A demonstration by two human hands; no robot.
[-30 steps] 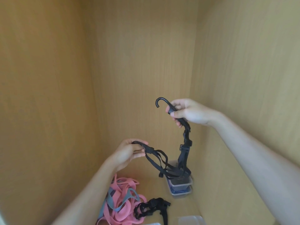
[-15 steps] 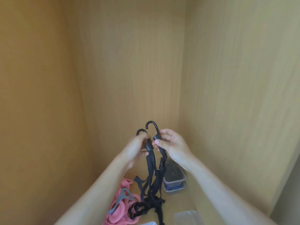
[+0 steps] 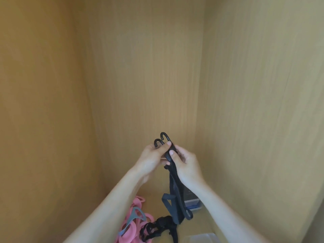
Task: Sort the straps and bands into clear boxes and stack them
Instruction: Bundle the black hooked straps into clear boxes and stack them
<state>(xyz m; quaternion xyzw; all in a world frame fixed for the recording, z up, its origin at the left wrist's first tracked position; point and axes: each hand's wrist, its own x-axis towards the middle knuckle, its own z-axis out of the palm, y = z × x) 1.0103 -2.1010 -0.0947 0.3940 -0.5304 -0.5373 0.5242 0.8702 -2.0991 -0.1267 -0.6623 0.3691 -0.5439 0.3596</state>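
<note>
Gripping a black webbing strap [image 3: 175, 193] just below its two curved hooks [image 3: 164, 135], the left hand [image 3: 150, 158] and right hand [image 3: 185, 163] pinch it together in mid-air, and its flat loops dangle. Below, smooth pink bands [image 3: 129, 228] lie near left, a tangled black strap [image 3: 157, 227] beside them, and a clear box [image 3: 192, 200] farther right against wood-grain panels.

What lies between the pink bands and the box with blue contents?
Head view: a bundled black strap lies there, and the held black strap hangs down there too.
</note>
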